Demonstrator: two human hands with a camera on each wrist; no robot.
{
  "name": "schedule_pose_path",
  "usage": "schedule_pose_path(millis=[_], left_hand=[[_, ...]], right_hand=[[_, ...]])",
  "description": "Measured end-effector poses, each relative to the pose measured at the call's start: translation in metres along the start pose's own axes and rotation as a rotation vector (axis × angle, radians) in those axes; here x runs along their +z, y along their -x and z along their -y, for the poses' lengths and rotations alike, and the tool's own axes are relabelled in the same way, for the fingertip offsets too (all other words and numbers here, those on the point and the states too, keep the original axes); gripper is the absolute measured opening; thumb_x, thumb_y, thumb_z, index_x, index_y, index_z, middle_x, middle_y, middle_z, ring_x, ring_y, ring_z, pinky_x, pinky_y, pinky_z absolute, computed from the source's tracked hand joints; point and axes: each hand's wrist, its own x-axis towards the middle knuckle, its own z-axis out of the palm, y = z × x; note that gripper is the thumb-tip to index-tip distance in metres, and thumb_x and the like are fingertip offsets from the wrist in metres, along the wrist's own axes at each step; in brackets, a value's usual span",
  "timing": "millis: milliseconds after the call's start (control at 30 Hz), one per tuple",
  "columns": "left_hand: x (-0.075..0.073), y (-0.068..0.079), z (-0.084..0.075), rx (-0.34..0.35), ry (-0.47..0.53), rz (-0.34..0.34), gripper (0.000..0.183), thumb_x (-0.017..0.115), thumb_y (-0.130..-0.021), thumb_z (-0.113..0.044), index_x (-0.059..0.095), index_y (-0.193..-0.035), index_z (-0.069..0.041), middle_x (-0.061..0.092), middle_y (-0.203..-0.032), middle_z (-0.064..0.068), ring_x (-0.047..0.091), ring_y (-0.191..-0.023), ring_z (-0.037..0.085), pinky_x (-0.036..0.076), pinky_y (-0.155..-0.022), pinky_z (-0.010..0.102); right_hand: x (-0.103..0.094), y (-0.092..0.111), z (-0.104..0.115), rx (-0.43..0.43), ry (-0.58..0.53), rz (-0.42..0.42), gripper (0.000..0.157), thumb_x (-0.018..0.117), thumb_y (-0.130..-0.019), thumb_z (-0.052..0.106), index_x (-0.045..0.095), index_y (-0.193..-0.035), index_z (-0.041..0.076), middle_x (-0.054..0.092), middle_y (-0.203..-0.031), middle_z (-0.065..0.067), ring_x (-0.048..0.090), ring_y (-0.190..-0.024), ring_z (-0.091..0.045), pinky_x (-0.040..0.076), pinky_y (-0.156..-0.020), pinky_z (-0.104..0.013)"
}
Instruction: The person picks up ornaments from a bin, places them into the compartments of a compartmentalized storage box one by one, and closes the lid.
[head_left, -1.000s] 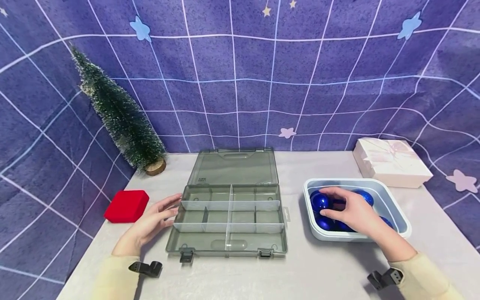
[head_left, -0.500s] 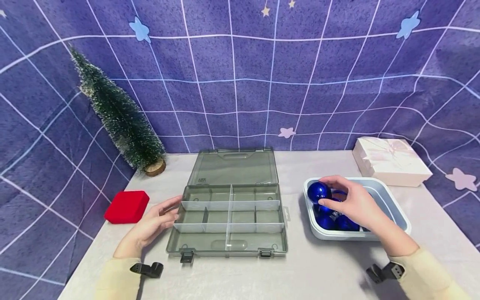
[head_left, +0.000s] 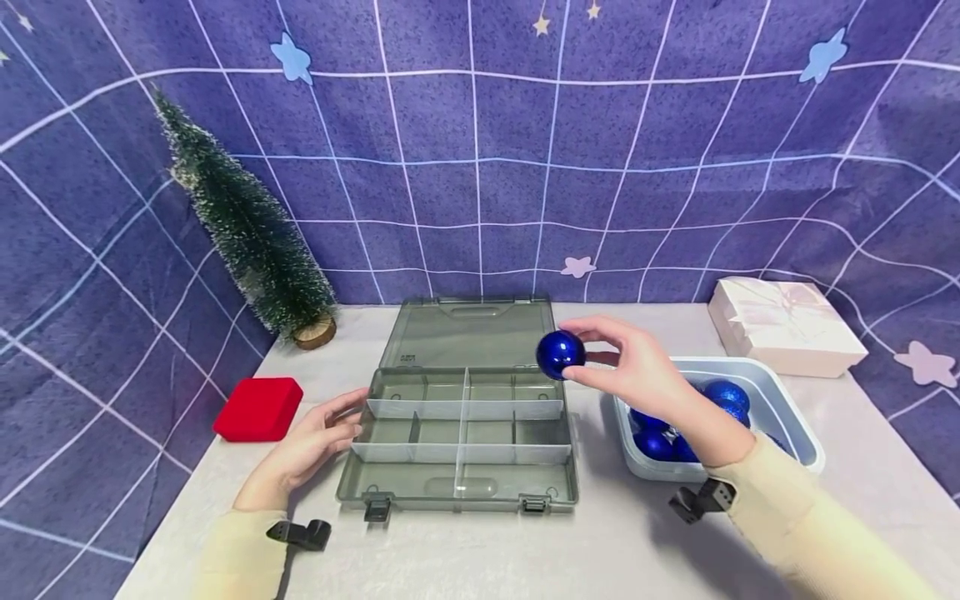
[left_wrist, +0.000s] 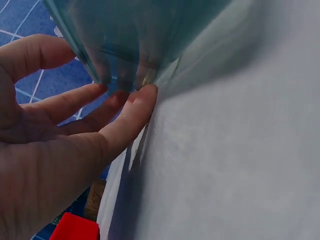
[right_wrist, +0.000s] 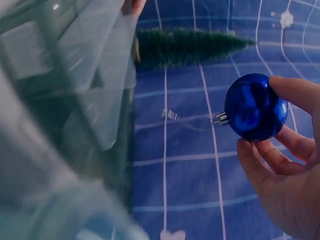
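My right hand (head_left: 637, 367) pinches a shiny blue Christmas ball (head_left: 560, 355) between thumb and fingers. In the head view the ball overlaps the back right corner of a grey-green see-through divider box (head_left: 397, 503). The right wrist view shows the ball's silver cap (right_wrist: 222, 118) pointing away from the palm. The box lies flat with its lid (head_left: 465, 333) folded back, and its compartments hold nothing. At its left side, my left hand (head_left: 303, 454) rests its relaxed fingertips against the wall, as the left wrist view also shows.
To the right stands a light blue tub (head_left: 806, 450) with several more blue balls (head_left: 654, 445), partly hidden by my right arm. A pale gift box (head_left: 787, 325) sits behind it. On the left are a red box (head_left: 258, 408) and a small Christmas tree (head_left: 247, 225).
My right hand has lifted the blue Christmas ball out of the tub and carried it left to the divider box. The left hand has stayed at the box's side.
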Motion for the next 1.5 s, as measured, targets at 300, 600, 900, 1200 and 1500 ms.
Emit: schedule_pose_path(millis=[300, 600, 900, 1200, 1500], left_hand=[[-0.001, -0.001, 0.001, 0.016, 0.029, 0.010, 0.071, 0.051, -0.098, 0.007, 0.014, -0.158, 0.011, 0.014, -0.159, 0.036, 0.052, -0.114, 0.016, 0.047, -0.085, 0.021], [-0.001, -0.003, 0.001, 0.015, 0.037, 0.016, 0.070, 0.050, -0.098, 0.006, 0.014, -0.158, 0.011, 0.013, -0.160, 0.035, 0.052, -0.110, 0.015, 0.047, -0.082, 0.020], [-0.001, 0.000, 0.002, 0.005, 0.031, 0.014, 0.069, 0.051, -0.100, 0.004, 0.014, -0.158, 0.011, 0.014, -0.158, 0.034, 0.051, -0.116, 0.014, 0.048, -0.087, 0.022], [-0.001, 0.000, 0.003, 0.014, 0.048, 0.015, 0.070, 0.051, -0.099, 0.004, 0.013, -0.158, 0.011, 0.012, -0.159, 0.036, 0.052, -0.114, 0.015, 0.047, -0.081, 0.020], [0.000, -0.001, 0.003, -0.006, 0.019, 0.002, 0.070, 0.051, -0.099, 0.003, 0.016, -0.158, 0.009, 0.015, -0.159, 0.034, 0.047, -0.121, 0.014, 0.047, -0.092, 0.025]], right_hand=[[0.046, -0.045, 0.017, -0.022, -0.057, 0.080, 0.052, 0.084, -0.081, 0.000, 0.066, -0.129, -0.001, 0.066, -0.125, -0.013, 0.061, -0.112, -0.030, 0.054, -0.092, -0.034], [0.106, -0.077, 0.000, 0.057, -0.028, 0.171, 0.049, 0.084, -0.081, 0.001, 0.065, -0.126, -0.001, 0.068, -0.121, -0.013, 0.065, -0.111, -0.027, 0.055, -0.087, -0.027], [0.147, -0.097, -0.025, 0.112, 0.095, 0.222, 0.040, 0.085, -0.083, 0.012, 0.068, -0.119, 0.006, 0.073, -0.108, -0.007, 0.068, -0.102, -0.019, 0.054, -0.086, -0.031], [0.170, -0.105, -0.038, 0.121, 0.182, 0.260, 0.036, 0.087, -0.082, 0.016, 0.070, -0.113, 0.008, 0.069, -0.115, -0.006, 0.069, -0.098, -0.018, 0.051, -0.088, -0.030], [0.179, -0.104, -0.040, 0.147, 0.259, 0.255, 0.035, 0.088, -0.082, 0.021, 0.071, -0.110, 0.009, 0.073, -0.104, -0.003, 0.068, -0.093, -0.015, 0.050, -0.090, -0.032]])
